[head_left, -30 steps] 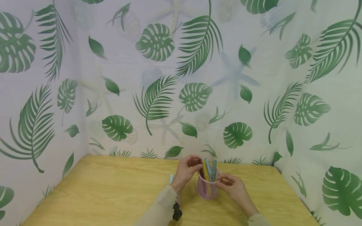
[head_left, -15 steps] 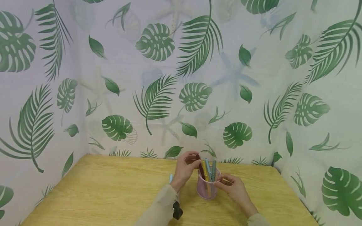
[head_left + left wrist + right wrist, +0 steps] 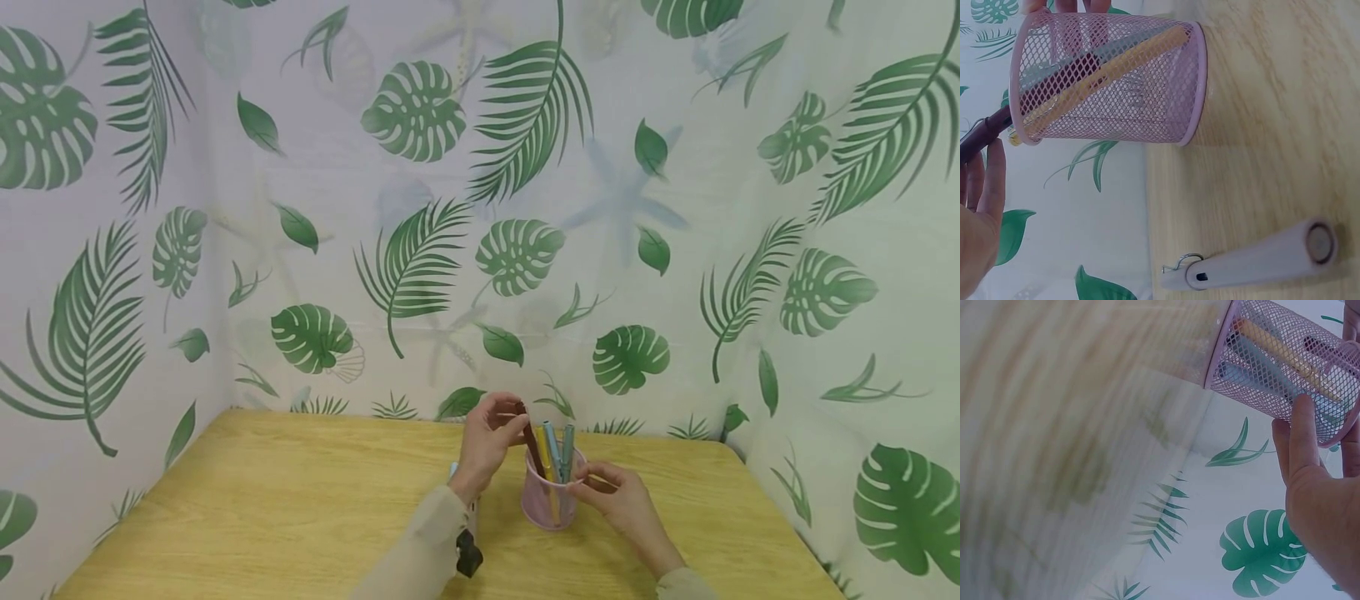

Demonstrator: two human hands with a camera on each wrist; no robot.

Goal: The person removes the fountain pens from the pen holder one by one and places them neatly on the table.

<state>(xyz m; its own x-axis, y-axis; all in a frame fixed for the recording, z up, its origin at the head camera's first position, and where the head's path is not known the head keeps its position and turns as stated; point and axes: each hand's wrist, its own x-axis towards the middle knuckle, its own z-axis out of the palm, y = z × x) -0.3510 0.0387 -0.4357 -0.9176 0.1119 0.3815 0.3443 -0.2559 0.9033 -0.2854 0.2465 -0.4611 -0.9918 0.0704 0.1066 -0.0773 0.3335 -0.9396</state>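
Note:
A pink mesh pen holder (image 3: 1166, 119) stands upright on the table. Between the thumb and fingers of my left hand (image 3: 483, 442) is the upper end of a dark maroon pen (image 3: 988, 132); its lower part still leans inside the holder, tilted left. My right hand (image 3: 622, 504) holds the holder's rim on the right, thumb and fingers on either side of the mesh, as the right wrist view shows. Beside the maroon pen stand a yellow pen (image 3: 542, 437), a light blue pen (image 3: 553, 442) and a grey-green pen (image 3: 567, 442).
A pale pen (image 3: 1260, 262) with a metal clip lies on the wooden table (image 3: 300, 500), left of the holder; my left forearm partly covers it in the head view. A leaf-printed cloth wall (image 3: 420, 283) rises behind the table and at both sides.
My left hand has moved up and slightly left, drawing the maroon pen higher out of the holder. My right hand and the holder have stayed in place.

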